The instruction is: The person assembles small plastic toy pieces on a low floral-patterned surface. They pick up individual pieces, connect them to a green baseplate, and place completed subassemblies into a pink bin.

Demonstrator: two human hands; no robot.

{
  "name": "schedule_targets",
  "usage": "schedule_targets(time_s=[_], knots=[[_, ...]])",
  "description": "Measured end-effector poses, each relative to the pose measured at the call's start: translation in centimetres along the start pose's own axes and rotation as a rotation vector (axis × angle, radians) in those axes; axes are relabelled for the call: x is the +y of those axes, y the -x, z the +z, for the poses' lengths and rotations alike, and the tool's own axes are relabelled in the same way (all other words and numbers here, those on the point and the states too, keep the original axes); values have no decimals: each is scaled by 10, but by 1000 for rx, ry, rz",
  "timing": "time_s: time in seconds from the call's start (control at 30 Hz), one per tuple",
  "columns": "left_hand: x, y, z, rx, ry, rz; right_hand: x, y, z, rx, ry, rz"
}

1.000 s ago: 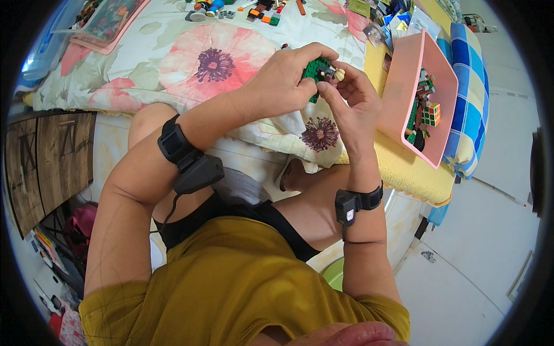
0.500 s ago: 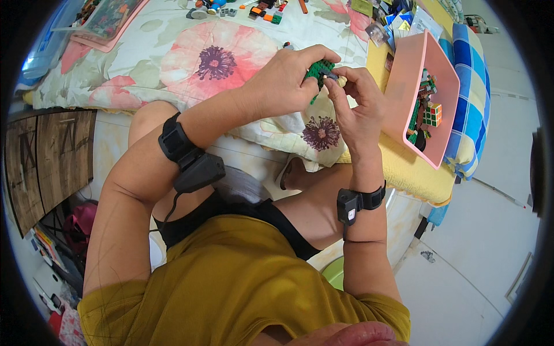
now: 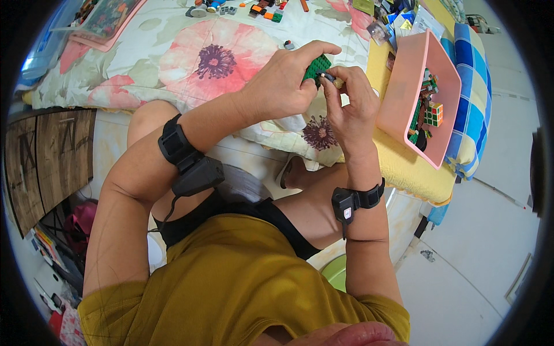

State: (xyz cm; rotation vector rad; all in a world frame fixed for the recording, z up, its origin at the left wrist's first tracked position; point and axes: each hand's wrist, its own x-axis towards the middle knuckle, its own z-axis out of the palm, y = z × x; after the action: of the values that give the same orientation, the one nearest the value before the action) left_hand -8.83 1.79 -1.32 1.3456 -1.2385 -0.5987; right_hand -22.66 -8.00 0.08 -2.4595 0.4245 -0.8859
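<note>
At upper centre, the right hand (image 3: 353, 104), fingertips nearly closed, pinched a grey piece (image 3: 329, 76) by the green plate (image 3: 314, 68), held in the half-curled left hand (image 3: 281, 85). Bracing the plate and pinching lightly seemed best; beyond, bricks (image 3: 268, 16) lay near the top edge.

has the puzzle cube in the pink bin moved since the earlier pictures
No. The puzzle cube keeps the same place inside the pink bin, with no clear shift either way against the checked cushion.
</note>
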Motion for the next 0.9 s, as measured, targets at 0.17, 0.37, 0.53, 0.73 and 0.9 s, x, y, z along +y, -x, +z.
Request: schedule_targets(time_s=[0.17, 0.37, 0.53, 0.73, 0.9], knots=[[-1, 1, -1, -6, -45, 11, 0, 0, 2, 21, -23, -28], [0, 1, -1, -30, -42, -37, 1, 2, 7, 59, -48, -27], [-2, 1, -1, -36, -10, -56, 1, 1, 9, 77, -43, -37], [-8, 0, 0, -22, -4, -48, 4, 5, 13, 78, -53, 1], [-9, -10, -3, -48, 158, -348, 11, 4, 19, 83, -164, 152]])
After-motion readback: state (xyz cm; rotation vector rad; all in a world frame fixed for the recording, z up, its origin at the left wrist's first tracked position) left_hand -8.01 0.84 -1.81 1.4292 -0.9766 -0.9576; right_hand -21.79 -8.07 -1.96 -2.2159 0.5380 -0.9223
